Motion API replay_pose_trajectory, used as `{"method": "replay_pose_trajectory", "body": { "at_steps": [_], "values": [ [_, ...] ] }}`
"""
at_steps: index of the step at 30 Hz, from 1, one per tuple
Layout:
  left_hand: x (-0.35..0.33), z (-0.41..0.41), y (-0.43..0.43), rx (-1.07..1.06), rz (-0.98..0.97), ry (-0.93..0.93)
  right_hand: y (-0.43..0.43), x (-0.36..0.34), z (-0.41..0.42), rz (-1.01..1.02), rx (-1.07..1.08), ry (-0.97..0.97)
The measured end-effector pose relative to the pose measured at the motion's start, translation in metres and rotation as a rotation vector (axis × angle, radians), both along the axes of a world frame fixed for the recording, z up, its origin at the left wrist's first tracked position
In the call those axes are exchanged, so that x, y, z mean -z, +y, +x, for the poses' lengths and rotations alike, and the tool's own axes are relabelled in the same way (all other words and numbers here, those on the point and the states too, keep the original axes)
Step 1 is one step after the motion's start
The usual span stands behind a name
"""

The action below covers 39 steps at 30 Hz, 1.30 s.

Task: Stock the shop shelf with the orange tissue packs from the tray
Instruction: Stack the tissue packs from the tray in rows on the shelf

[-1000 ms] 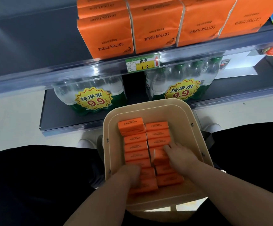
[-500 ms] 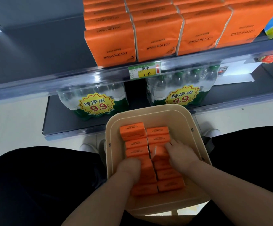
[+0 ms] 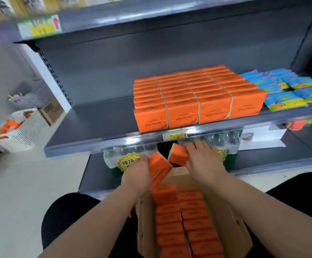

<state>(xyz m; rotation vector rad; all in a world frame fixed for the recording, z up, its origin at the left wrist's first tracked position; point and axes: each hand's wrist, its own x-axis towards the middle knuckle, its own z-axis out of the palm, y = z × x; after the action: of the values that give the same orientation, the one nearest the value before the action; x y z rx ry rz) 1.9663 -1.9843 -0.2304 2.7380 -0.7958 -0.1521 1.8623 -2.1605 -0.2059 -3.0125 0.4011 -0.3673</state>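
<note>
My left hand (image 3: 135, 175) grips an orange tissue pack (image 3: 158, 162) lifted above the far end of the beige tray (image 3: 145, 220). A second orange pack (image 3: 177, 154) is held by my right hand (image 3: 204, 161), just below the shelf's front edge. Two rows of several orange packs (image 3: 185, 220) lie in the tray on my lap. On the grey shelf (image 3: 95, 123), rows of orange tissue packs (image 3: 194, 97) stand right of centre.
Blue snack bags (image 3: 285, 90) lie right of the orange rows. The shelf's left half is bare. Water bottle packs with yellow price stickers (image 3: 127, 162) stand on the lower shelf. A white carton (image 3: 15, 129) sits on the floor at left.
Both hands have risen out of the tray, each holding an orange pack, up toward the shelf edge. The view has tilted upward, showing the shelf top.
</note>
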Motion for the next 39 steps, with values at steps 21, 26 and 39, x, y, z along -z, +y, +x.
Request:
{"method": "replay_pose_trajectory", "body": {
  "at_steps": [21,26,39],
  "values": [
    [-0.128,0.137,0.011,-0.32,-0.117,-0.185,-0.015,-0.135,0.15,-0.122,0.001,-0.228],
    [-0.133,0.203,-0.01,-0.359,-0.051,-0.189,-0.027,-0.14,0.208,-0.159,-0.022,-0.212],
    [-0.101,0.348,-0.082,-0.346,0.204,-0.322,-0.088,-0.129,0.303,-0.268,-0.129,-0.129]
  ]
}}
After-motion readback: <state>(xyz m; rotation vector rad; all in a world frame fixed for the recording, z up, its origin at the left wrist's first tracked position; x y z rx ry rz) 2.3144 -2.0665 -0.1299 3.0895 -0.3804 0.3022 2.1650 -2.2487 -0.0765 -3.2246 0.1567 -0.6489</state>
